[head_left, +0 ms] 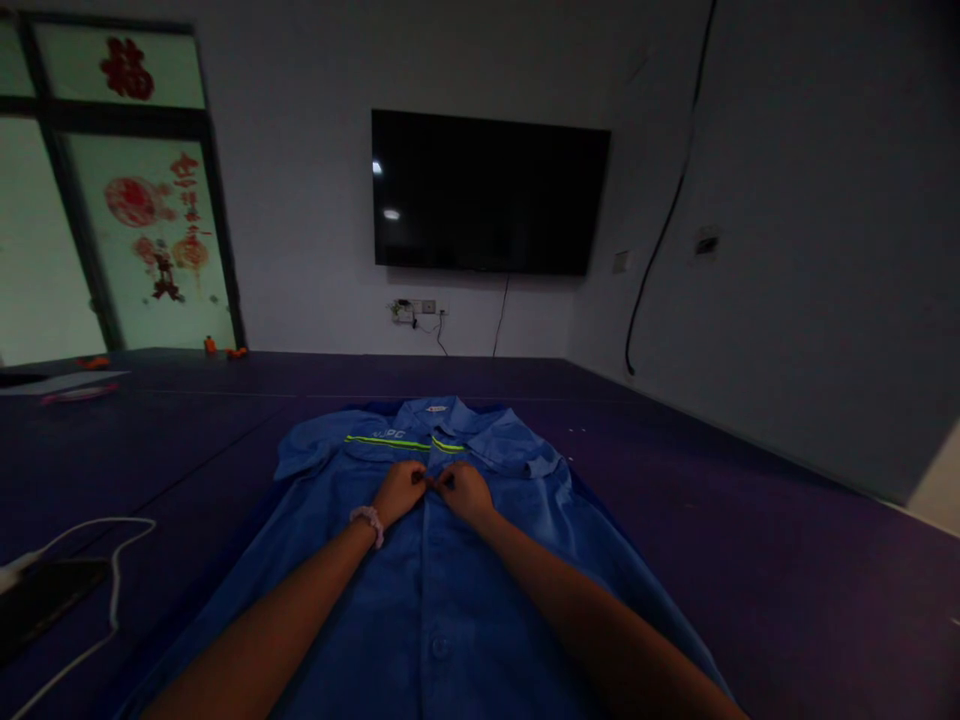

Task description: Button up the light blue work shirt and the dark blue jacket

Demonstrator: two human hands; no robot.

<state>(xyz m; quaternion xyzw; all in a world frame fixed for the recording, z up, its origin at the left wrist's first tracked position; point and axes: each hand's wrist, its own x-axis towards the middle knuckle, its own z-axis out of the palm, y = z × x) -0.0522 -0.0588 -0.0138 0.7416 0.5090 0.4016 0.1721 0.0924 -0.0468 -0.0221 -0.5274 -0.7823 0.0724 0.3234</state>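
Note:
A blue short-sleeved work shirt lies face up in front of me, its collar pointing away. Yellow-green stripes cross the chest, and pale lettering shows on the left side. My left hand pinches the front placket just below the stripes; a pink scrunchie circles that wrist. Close beside it, my right hand has its fingers pressed together on the same placket. Whatever small part lies between the fingertips is hidden. Lower on the placket a button is visible.
The shirt lies on a dark purple surface. At the left are a phone and a white cable. Small orange objects sit near the glass door. A television hangs on the far wall.

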